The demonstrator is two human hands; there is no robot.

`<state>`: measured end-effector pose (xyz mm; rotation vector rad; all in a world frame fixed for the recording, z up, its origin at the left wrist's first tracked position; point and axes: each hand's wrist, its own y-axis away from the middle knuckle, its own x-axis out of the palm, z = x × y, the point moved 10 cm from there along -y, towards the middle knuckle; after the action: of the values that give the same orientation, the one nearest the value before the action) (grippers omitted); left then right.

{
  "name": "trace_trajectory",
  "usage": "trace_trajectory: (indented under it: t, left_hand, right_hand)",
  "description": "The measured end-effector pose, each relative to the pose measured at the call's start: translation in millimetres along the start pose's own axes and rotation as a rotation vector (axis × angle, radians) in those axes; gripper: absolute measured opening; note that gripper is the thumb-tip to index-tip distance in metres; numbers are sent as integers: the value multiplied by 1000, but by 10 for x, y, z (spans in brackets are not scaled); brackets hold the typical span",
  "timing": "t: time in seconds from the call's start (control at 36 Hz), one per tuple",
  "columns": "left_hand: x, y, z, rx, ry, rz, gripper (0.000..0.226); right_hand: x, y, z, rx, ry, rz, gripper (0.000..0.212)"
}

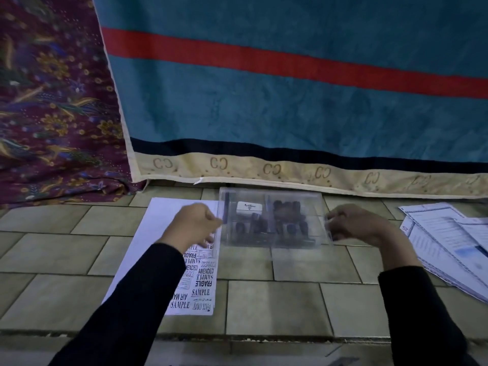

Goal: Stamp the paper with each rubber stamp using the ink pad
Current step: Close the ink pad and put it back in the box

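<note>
A clear plastic box (pixel 273 241) stands on the tiled floor, with its lid on. Inside it lie several dark rubber stamps (pixel 286 228) and a white ink pad (pixel 249 208) labelled Artline. My left hand (pixel 194 224) grips the box's left side and my right hand (pixel 353 224) grips its right side. A white sheet of paper (pixel 158 228) lies left of the box, partly under my left arm; its right part carries several black stamped words such as SAMPLE, FRAGILE and AMENDED.
A teal cloth with a red stripe (pixel 290 88) hangs right behind the box. A purple floral cloth (pixel 52 101) hangs at the left. Printed papers (pixel 446 239) lie on the floor at the right. A step edge (pixel 237 338) runs along the near side.
</note>
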<state>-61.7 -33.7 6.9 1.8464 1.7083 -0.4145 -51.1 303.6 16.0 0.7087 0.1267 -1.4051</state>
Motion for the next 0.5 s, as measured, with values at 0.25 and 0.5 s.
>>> trace_trajectory:
  t: [0.25,0.5]
  left_hand:
    - [155,-354,-155,72,64,-79,9]
    - [291,-414,-62,30,110,-110,22]
  right_hand:
    - [-177,-672,-45,-4,50,-365,15]
    - [-232,-888,-272,29,156,-455,8]
